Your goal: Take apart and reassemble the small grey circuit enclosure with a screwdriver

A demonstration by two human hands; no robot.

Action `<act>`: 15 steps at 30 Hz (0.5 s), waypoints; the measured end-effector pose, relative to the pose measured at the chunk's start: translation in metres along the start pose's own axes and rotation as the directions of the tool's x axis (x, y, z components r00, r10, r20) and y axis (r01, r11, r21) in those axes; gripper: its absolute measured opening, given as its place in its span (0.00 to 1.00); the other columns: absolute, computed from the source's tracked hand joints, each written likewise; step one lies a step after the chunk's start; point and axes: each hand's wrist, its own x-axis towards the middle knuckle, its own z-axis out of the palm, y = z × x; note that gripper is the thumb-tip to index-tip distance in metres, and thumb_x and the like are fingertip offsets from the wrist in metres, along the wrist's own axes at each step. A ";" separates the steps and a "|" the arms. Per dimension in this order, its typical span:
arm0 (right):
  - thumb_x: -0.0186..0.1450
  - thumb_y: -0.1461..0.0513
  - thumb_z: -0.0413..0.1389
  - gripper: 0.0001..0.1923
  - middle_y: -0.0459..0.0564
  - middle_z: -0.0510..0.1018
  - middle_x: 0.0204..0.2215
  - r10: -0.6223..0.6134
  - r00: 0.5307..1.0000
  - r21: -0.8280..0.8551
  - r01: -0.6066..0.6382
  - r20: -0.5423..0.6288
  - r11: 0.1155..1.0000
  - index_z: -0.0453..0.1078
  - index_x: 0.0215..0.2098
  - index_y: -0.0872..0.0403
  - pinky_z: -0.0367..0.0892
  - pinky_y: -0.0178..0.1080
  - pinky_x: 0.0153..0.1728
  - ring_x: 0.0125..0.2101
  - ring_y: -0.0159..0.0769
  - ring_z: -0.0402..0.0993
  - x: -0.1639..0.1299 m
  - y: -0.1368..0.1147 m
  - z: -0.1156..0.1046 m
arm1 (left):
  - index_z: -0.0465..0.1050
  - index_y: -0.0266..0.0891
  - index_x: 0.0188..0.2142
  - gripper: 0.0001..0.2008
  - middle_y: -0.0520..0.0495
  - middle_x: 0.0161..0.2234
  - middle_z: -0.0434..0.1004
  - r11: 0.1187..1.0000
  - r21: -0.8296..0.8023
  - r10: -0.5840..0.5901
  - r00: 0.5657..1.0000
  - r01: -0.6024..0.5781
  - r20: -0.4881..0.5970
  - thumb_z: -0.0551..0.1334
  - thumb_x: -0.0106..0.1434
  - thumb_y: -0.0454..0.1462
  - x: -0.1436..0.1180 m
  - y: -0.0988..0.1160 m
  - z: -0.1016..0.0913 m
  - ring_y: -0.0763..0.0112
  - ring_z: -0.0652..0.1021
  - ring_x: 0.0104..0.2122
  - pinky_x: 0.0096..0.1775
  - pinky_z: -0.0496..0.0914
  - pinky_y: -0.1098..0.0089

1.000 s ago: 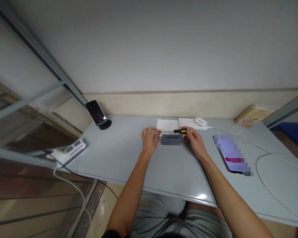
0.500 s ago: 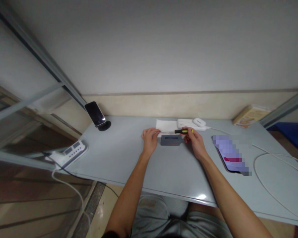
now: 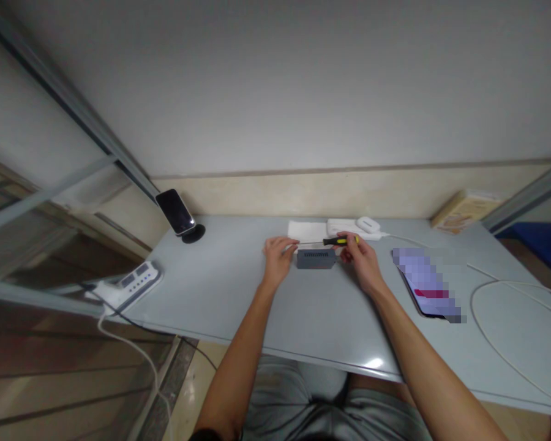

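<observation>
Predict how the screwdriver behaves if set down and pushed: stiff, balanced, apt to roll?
The screwdriver is probably stiff: its thin shaft looks straight. Likely heavier at the handle end, since the black and yellow handle is clearly thicker than the shaft. It may roll on the desk, being long and slim, but the handle's cross-section is too small to tell.

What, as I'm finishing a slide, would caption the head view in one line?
Right hand holds a black-and-yellow screwdriver, left hand at its tip, beside a grey box.
</observation>
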 end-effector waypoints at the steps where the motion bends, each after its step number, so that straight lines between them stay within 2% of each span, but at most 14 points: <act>1: 0.64 0.39 0.57 0.26 0.45 0.80 0.26 -0.012 1.000 0.002 0.012 -0.005 1.000 0.76 0.44 0.50 0.58 0.35 0.22 0.20 0.30 0.63 0.000 -0.001 0.000 | 0.83 0.45 0.44 0.09 0.46 0.46 0.83 0.999 -0.030 0.010 1.000 -0.010 -0.004 0.64 0.68 0.34 0.001 0.000 -0.001 0.59 0.73 0.51 0.58 0.62 0.57; 4: 0.64 0.40 0.58 0.25 0.44 0.78 0.24 -0.059 0.997 0.035 0.061 -0.054 0.998 0.76 0.43 0.49 0.56 0.35 0.22 0.20 0.29 0.61 0.000 -0.006 -0.002 | 0.81 0.43 0.49 0.12 0.44 0.49 0.82 0.991 -0.129 0.017 0.999 -0.023 -0.043 0.59 0.72 0.36 0.004 0.000 -0.003 0.62 0.75 0.51 0.57 0.64 0.58; 6: 0.63 0.40 0.59 0.24 0.44 0.76 0.22 -0.080 0.992 0.071 0.087 -0.096 0.994 0.76 0.41 0.50 0.55 0.35 0.22 0.20 0.29 0.60 0.000 -0.010 -0.005 | 0.81 0.42 0.49 0.13 0.44 0.47 0.82 0.978 -0.207 -0.021 0.998 0.009 -0.053 0.58 0.72 0.38 0.005 0.001 -0.004 0.63 0.77 0.49 0.54 0.67 0.61; 11: 0.62 0.39 0.60 0.25 0.43 0.72 0.18 -0.081 0.990 0.100 0.093 -0.115 0.991 0.76 0.37 0.51 0.52 0.35 0.21 0.18 0.29 0.58 0.000 -0.017 -0.008 | 0.81 0.39 0.41 0.09 0.45 0.40 0.83 0.875 -0.463 -0.091 0.988 0.138 0.122 0.62 0.66 0.38 0.003 0.003 -0.003 0.65 0.80 0.42 0.45 0.70 0.68; 15: 0.62 0.39 0.60 0.25 0.43 0.72 0.18 -0.093 0.992 0.086 0.100 -0.079 0.991 0.76 0.38 0.51 0.52 0.35 0.21 0.18 0.29 0.58 -0.001 -0.018 -0.007 | 0.81 0.38 0.37 0.08 0.46 0.36 0.82 0.839 -0.521 -0.069 0.980 0.160 0.189 0.64 0.62 0.38 0.001 0.004 -0.002 0.66 0.79 0.37 0.42 0.69 0.68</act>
